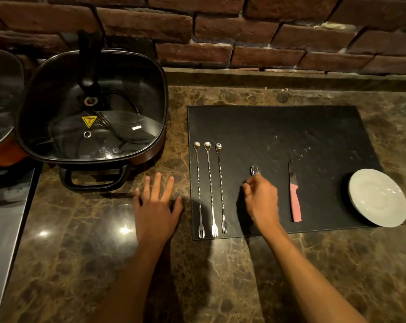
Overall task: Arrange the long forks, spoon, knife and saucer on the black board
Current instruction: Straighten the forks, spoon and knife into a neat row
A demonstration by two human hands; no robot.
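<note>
Right hand (260, 199) apparently around spoon (255, 170)

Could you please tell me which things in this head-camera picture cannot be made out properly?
- Spoon: only its bowl shows; the right hand hides the handle and the grip on it.
- Saucer: whether it overhangs the black board is unclear; its own rim covers that edge.
- Electric pan: contents are lost behind glare on the glass lid.
- Orange pot: cut off by the left edge.

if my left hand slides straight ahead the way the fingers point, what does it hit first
Probably the black handle of the electric pan. Your left hand lies flat on the counter with its fingers aimed up and slightly left; depth is uncertain, so the outer fingers may pass beside it.
</note>
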